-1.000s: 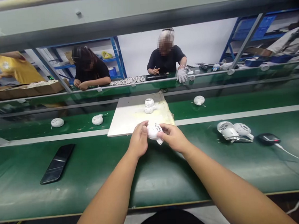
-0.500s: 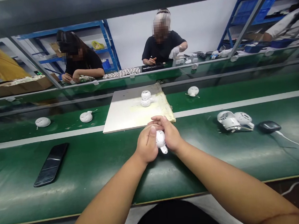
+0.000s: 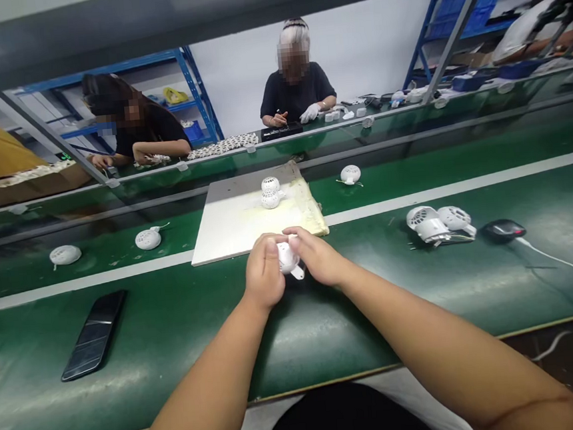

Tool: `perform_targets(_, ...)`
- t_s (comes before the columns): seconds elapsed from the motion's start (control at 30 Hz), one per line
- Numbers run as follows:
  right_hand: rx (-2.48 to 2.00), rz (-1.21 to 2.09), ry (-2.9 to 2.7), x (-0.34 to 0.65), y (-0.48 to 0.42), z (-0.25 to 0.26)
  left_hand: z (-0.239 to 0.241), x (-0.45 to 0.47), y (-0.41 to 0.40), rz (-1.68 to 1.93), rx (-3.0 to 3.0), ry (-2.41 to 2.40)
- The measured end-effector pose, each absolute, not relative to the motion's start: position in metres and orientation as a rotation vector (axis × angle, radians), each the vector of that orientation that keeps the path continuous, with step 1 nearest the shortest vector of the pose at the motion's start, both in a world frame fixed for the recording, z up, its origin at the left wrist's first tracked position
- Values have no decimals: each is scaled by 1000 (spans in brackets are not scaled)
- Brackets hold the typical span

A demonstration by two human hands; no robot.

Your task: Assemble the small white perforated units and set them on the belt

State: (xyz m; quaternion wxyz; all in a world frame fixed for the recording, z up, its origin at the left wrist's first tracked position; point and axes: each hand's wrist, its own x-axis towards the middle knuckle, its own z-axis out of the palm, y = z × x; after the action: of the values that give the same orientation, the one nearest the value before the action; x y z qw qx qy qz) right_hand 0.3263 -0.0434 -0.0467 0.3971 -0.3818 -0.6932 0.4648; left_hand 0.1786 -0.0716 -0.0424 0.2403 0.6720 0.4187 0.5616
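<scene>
My left hand and my right hand together hold a small white plastic mini-fan housing, with a short white stem pointing down to the right. My fingers hide much of it. Both hands are just in front of the near edge of a white board. Two white vented ball-shaped parts stand stacked or touching on the board, beyond my fingertips. A loose heap of white fan parts lies on the green belt to the right of my right hand.
Other white round parts lie on the belt's far strip. A black smartphone lies to the left, and a black computer mouse with a white cable to the right. Two co-workers sit at a bench beyond a glass partition.
The white housing has turned in my hands, and its stem now points lower right. My hands have eased slightly apart. The whole view has tilted and shifted, with the belt sloping up to the right.
</scene>
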Motion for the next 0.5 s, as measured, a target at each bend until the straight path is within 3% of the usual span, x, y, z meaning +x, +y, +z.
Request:
perform_targets(0.1, -971, 1065, -1912, 334, -45, -41, -47, 168, -64, 1569, 1706, 1157)
perform_targets(0.27, -752, 441, -2094, 342, -40, -41, -42, 156, -61, 1122, 1534, 1064)
perform_targets(0.33, -649, 501, -1976, 345, -36, -43, -36, 156, -65, 1036, 1658, 1061)
perform_targets(0.5, -753, 1005, -1533, 342, -36, -48, -34, 166, -76, 917, 1896, 956)
